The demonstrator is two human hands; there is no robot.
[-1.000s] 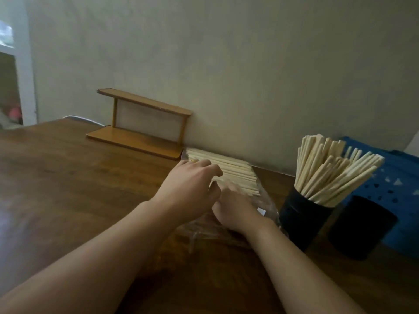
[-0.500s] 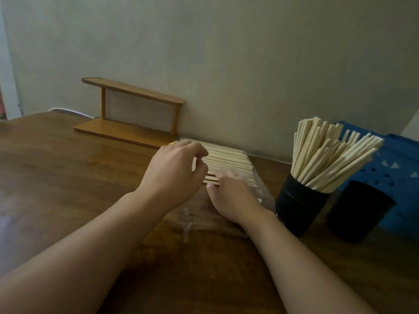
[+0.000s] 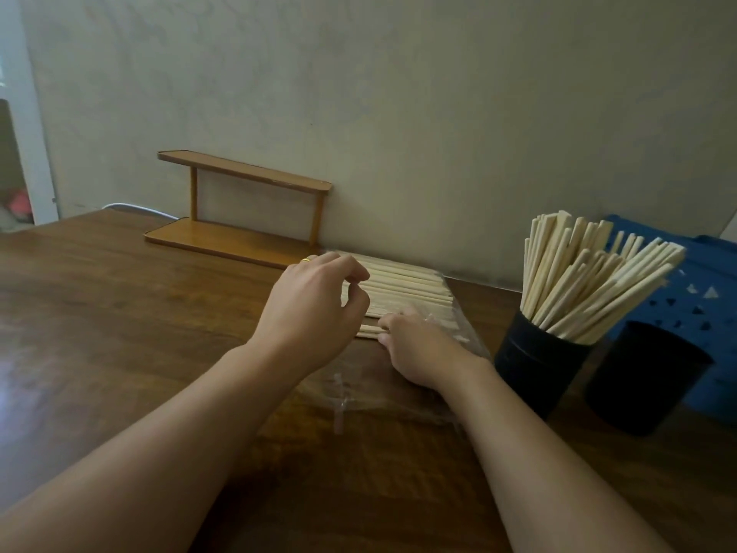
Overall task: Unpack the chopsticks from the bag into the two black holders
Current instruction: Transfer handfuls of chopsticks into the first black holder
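Both hands have shifted deeper onto the chopsticks (image 3: 402, 287) lying in the bag (image 3: 399, 393) on the worktop (image 3: 119, 313): left hand (image 3: 315, 309) curled, right hand (image 3: 418, 349) flat, pulling sticks bag-mouthward. One holder (image 3: 538, 365) is full; the other (image 3: 646, 377) awaits.

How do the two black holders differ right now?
The left holder is packed with chopsticks fanning out above its rim; the right holder shows none. The left holder stands nearer the bag and the right hand; the right holder stands farther right, against the blue crate. Both are black, round, upright, and rest on the wooden table.
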